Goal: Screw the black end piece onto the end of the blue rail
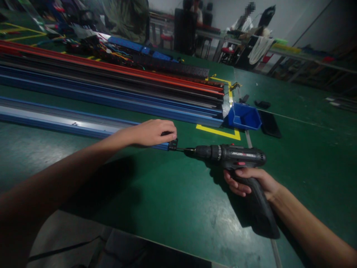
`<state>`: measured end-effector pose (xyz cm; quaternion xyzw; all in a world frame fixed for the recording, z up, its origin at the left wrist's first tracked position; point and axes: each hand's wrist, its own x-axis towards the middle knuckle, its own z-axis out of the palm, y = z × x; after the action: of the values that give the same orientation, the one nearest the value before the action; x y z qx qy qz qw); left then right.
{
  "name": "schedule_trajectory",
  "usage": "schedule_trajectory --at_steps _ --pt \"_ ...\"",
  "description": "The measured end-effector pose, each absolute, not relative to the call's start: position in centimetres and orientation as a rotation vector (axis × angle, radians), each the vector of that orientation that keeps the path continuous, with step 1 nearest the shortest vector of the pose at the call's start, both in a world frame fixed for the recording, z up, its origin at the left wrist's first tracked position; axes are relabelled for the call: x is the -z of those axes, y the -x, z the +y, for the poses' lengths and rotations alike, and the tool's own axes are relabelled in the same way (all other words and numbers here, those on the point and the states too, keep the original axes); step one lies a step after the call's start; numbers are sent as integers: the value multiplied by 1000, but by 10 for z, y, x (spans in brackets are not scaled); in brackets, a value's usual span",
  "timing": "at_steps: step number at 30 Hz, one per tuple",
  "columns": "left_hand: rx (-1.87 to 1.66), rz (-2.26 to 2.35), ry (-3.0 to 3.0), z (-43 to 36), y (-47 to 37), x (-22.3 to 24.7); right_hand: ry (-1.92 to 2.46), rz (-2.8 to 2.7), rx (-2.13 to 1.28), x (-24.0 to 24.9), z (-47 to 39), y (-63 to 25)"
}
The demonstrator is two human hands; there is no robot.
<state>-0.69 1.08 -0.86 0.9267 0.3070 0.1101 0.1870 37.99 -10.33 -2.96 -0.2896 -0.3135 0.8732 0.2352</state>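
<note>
My right hand (251, 182) is wrapped round the grip of a black cordless drill (231, 154), which lies level and points left. Its long bit (181, 149) reaches a small black end piece (173, 144) at the right end of a long blue rail (64, 124). Over that same end lies my left hand (153, 132), fingers curled round the rail beside the end piece. Whether the bit tip sits in a screw cannot be made out.
Behind lie several long blue, black and red rails (139, 91). A blue bin (245, 116) stands past their right ends, with a dark flat object (269, 124) beside it. Yellow tape (217, 132) marks the green tabletop (181, 193). Wires (117, 54) lie farther back.
</note>
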Motion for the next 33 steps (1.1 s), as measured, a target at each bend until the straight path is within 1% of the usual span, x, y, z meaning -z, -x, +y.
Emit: schedule_trajectory --at_steps 8,25,33 --pt "-279 877 -2625 11 8 10 757 -849 -2409 33 -104 -381" --pt "-302 873 -2619 11 7 9 864 -791 -2379 30 -105 -382" --pt "-287 880 -2631 11 7 10 834 -815 -2390 32 -104 -382"
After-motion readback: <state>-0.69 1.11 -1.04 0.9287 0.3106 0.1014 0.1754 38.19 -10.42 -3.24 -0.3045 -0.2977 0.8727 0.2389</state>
